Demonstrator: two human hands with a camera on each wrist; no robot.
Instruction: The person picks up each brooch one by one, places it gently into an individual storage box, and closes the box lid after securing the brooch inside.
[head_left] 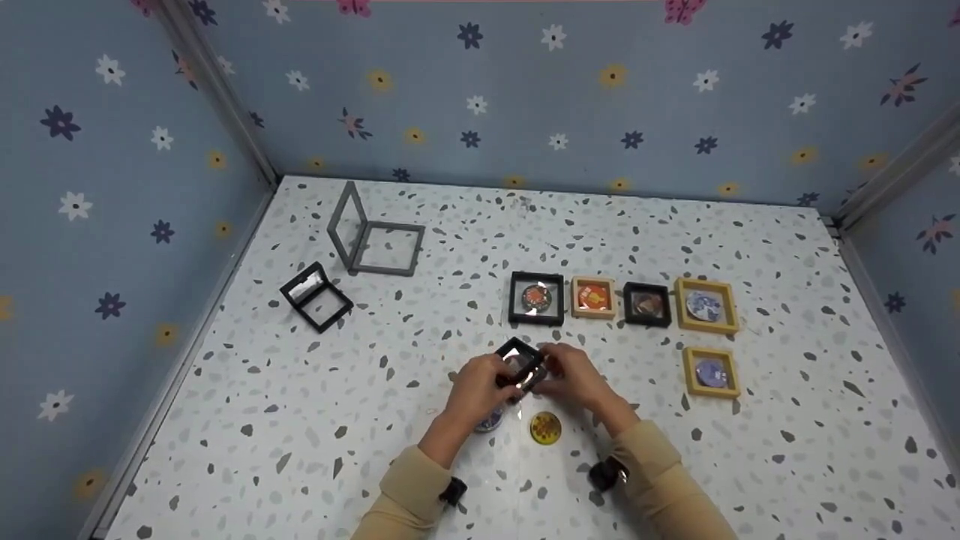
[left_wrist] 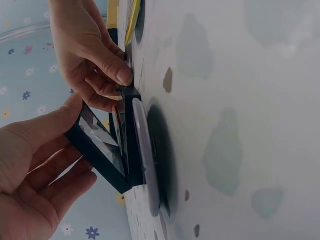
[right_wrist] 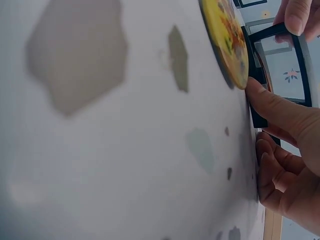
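Note:
Both hands are on a small black hinged display frame point(head_left: 523, 345) with clear film, its two halves standing partly apart. My left hand point(head_left: 472, 390) pinches the raised half at its edge, thumb on the rim in the left wrist view. With thumb and fingers, my right hand point(head_left: 576, 379) holds the lower half point(right_wrist: 257, 110) close to the table. A thin disc with a reddish edge point(left_wrist: 118, 125) shows between the halves; its face is mostly hidden. Nearest me lie a purple-blue disc point(head_left: 490, 421), partly covered by my left wrist, and a yellow flower-patterned disc point(head_left: 545, 428).
Beyond the hands stand a black frame point(head_left: 536, 322), an orange-disc frame point(head_left: 593, 315), a smaller black frame point(head_left: 647, 322) and two yellow frames point(head_left: 707, 328), each holding a disc. At left, a small black frame point(head_left: 322, 328) and a larger grey frame point(head_left: 382, 271) stand opened. Patterned walls point(head_left: 525, 97) surround the table.

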